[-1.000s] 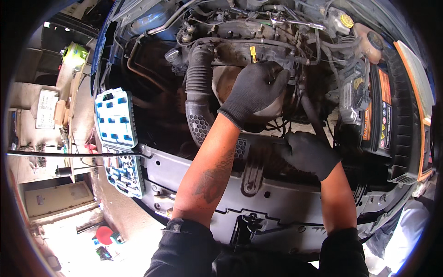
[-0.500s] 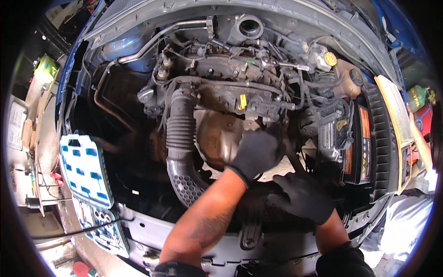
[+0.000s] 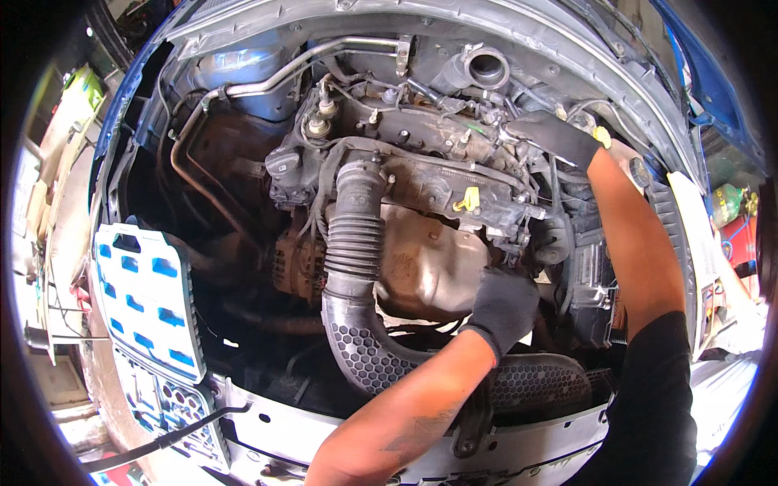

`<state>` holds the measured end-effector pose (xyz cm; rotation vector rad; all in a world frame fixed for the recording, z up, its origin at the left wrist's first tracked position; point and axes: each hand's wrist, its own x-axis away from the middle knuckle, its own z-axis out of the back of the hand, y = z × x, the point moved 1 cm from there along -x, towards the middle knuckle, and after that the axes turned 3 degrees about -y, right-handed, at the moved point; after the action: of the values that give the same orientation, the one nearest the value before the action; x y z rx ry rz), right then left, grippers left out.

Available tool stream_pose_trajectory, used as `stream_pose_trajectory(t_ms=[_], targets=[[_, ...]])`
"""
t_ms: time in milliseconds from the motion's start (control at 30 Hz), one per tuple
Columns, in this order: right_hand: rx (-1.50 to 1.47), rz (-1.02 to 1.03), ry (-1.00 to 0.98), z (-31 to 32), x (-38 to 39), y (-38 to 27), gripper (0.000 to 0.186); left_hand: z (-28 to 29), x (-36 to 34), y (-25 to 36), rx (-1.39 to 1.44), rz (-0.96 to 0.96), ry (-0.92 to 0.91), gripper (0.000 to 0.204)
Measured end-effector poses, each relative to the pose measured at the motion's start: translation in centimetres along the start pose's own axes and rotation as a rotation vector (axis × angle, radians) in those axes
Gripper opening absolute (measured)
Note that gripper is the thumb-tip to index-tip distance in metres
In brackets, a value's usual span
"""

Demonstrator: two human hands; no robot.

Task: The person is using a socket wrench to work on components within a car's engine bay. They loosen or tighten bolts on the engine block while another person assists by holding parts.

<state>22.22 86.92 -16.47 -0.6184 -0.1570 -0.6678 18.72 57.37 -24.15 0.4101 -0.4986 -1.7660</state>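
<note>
My left hand [image 3: 506,306], in a black glove, reaches down beside the metal heat shield [image 3: 429,263] at the front of the engine. Its fingers point into the dark gap and are hidden, so what they touch does not show. At the engine's far right, my gloved right hand [image 3: 555,136] is closed over a chrome ratchet [image 3: 506,132], with most of the tool covered by the glove. Between the hands are the engine's top cover edge and a yellow dipstick handle [image 3: 468,199]. A ribbed black air duct [image 3: 354,251] curves left of my left hand.
An opened blue-and-white socket case [image 3: 150,300] leans at the front left of the bay. On the right sit the battery area, a black housing [image 3: 592,271] and a pale air filter [image 3: 693,235]. Metal pipes [image 3: 284,73] run along the back left. Another person's arm [image 3: 733,283] shows at far right.
My right hand has moved from low beside my left hand up to the ratchet on the engine's right. The left hand stays near the heat shield. The view has shifted.
</note>
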Motion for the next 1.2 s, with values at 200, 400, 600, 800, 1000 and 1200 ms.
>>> stream_pose_trajectory(t_ms=[200, 400, 600, 800, 1000, 1200], targets=[[-0.536, -0.287, 0.155, -1.6, -0.2, -2.7, 0.036, 0.3, 0.3, 0.8, 0.04, 0.025, 0.084, 0.013], [-0.622, -0.081, -0.002, -0.6, -0.7, -2.7, 0.039, 0.1, 0.3, 0.7, -0.005, 0.053, 0.021, 0.017], [0.602, 0.587, 0.33, 3.8, 6.4, -2.3, 0.038, 0.2, 0.1, 1.1, 0.01, -0.013, 0.033, 0.017], [-0.172, 0.286, -0.429, -4.8, 24.2, -12.8, 0.032, 0.2, -0.7, 0.9, -0.02, -0.06, -0.159, 0.021], [-0.096, 0.027, -0.447, -14.2, 37.4, -16.0, 0.028, 0.5, 0.2, -0.4, -0.005, -0.153, 0.044, 0.024], [0.114, -0.122, -0.083, -20.2, 43.1, -15.4, 0.028, 1.5, 0.2, -1.1, -0.061, -0.096, -0.052, 0.032]])
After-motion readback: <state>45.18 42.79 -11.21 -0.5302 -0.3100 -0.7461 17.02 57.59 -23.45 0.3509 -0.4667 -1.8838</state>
